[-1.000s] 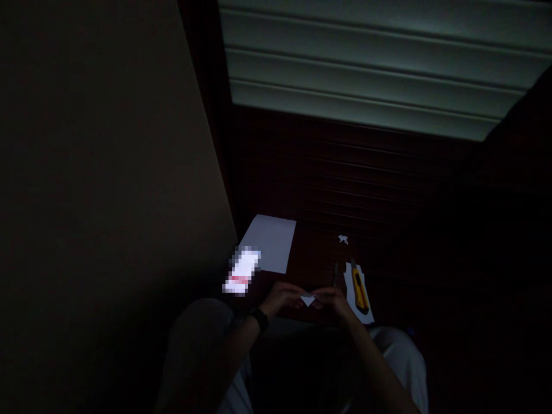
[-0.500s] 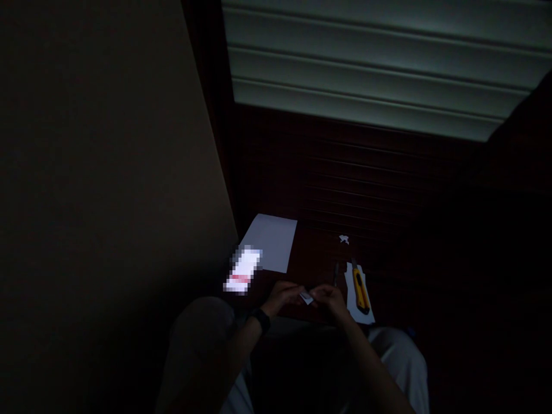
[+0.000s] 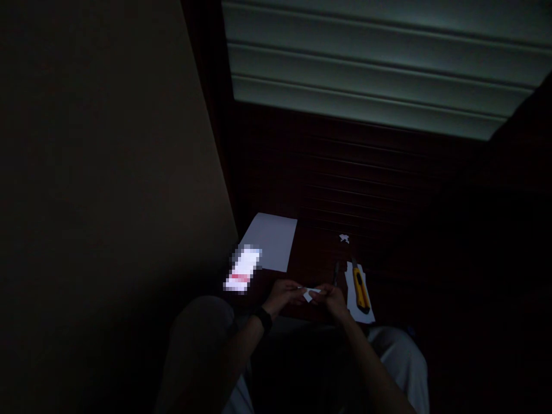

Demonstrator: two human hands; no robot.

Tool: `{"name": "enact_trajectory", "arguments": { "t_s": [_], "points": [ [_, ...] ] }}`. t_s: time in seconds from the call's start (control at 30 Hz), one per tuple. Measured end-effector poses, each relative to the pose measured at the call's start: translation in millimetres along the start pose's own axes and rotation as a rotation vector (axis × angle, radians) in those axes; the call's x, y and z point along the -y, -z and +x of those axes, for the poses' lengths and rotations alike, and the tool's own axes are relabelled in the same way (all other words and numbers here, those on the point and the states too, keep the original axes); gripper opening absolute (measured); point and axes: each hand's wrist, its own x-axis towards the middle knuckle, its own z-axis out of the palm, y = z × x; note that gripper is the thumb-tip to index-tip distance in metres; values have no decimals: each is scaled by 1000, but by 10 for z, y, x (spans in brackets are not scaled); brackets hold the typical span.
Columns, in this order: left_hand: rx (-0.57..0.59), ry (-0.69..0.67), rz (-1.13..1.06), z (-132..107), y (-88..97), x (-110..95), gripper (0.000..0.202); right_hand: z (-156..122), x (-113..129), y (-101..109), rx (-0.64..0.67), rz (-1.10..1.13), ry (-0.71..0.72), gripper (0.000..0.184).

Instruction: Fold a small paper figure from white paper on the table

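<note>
In dim light, both hands meet over the near edge of a dark wooden table (image 3: 314, 259). My left hand (image 3: 282, 294), with a dark watch on its wrist, and my right hand (image 3: 333, 299) pinch a small folded piece of white paper (image 3: 309, 295) between their fingertips. Only a small part of the paper shows between the fingers. A yellow utility knife (image 3: 359, 288) lies on a white paper strip (image 3: 359, 294) just right of my right hand. A dark pen (image 3: 335, 272) lies beside that strip.
A white sheet (image 3: 272, 240) lies at the table's left, with a bright blurred phone-like object (image 3: 242, 269) at its near corner. A tiny paper scrap (image 3: 344, 238) sits farther back. A wall (image 3: 107, 172) stands at left; window blinds (image 3: 371, 69) hang behind the table.
The paper piece showed as a small triangle a second ago; it now looks smaller and more folded between the fingertips. Both hands stayed in nearly the same place.
</note>
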Motion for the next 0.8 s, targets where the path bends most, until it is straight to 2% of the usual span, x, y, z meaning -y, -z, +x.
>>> {"name": "enact_trajectory", "arguments": {
  "t_s": [0.27,0.5,0.67,0.8],
  "points": [
    [-63,-24,52,28,-36,13,41,-8,39,11,0,-25,-8,35],
    [-29,-42,70,42,-60,21,39,31,13,-7,-23,-21,9,37],
    [-40,-68,109,92,-96,69,47,27,18,-17,-21,-58,44,37],
    [-55,-86,150,139,-124,122,43,27,34,-9,-44,-96,83,35]
  ]
}}
